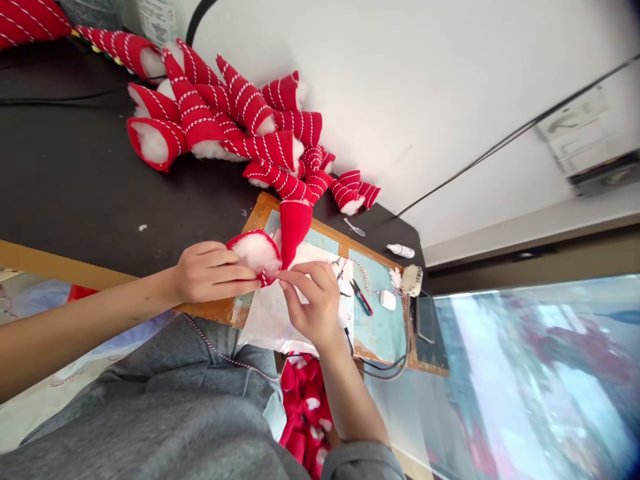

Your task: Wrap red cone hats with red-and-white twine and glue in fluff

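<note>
My left hand (215, 272) is wrapped round a red cone-shaped cloth hat (231, 241) whose round mouth faces me, packed with white stuffing (257, 252). At the hat's lower right rim, my right hand (313, 297) pinches with thumb and forefinger; whatever lies between those fingertips is too small to make out. Just beyond the hands is a plain red cone (295, 227), its tip pointing toward me. White paper (270, 317) lies under both hands on a wood-framed board (373, 253).
Several stuffed red cones with white stripes (200, 113) are heaped at the back against the wall. Red-handled snips (363, 299), a small white bottle (401, 251), a clear spoon (355, 227) and twisted cord (367, 277) lie to the right. More red pieces (305, 407) sit below the table edge.
</note>
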{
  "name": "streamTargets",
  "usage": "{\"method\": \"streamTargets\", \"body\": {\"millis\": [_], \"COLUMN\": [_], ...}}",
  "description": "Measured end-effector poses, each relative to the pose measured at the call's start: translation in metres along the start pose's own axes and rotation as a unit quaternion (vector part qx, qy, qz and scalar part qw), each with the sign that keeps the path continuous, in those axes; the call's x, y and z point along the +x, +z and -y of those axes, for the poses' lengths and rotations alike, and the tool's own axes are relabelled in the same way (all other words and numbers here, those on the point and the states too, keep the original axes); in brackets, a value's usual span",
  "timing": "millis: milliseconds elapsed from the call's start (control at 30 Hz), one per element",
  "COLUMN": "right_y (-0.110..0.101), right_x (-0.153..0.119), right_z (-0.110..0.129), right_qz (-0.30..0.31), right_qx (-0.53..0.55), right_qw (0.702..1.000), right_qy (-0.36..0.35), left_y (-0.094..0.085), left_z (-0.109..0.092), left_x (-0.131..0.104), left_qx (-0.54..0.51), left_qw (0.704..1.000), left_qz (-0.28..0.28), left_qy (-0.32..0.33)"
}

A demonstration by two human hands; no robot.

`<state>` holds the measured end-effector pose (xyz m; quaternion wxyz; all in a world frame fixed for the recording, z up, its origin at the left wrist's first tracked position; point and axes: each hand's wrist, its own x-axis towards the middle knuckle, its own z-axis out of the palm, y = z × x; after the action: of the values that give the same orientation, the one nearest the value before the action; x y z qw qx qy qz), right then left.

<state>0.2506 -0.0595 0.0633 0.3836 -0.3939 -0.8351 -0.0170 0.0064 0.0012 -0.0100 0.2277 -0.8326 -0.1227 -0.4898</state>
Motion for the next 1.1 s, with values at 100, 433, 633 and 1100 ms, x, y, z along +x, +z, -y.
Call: {"method": "streamTargets", "body": {"millis": [100, 433, 633, 1100], "right_y": [-0.002, 0.007, 0.006, 0.013], "right_x": [-0.008, -0.013, -0.013, -0.012], "right_z": [0.001, -0.005, -0.003, 0.000], "right_qz": [0.016, 0.074, 0.078, 0.114], "right_qx": [0.019, -0.024, -0.031, 0.053], "right_qw": [1.000, 0.997, 0.996, 0.989], "right_qy": [-0.014, -0.020, -0.002, 0.076], "left_y": [0.000, 0.003, 0.006, 0.006], "left_z": [-0.001, -0.001, -0.002, -0.003], "left_x": [0.002, -0.006, -0.013, -0.010], "left_qx": [-0.004, -0.092, -0.123, -0.092], "left_qw": [1.000, 0.993, 0.987, 0.994], "left_qz": [-0.002, 0.023, 0.021, 0.024], "left_qy": [-0.001, -0.076, -0.101, -0.052]}}
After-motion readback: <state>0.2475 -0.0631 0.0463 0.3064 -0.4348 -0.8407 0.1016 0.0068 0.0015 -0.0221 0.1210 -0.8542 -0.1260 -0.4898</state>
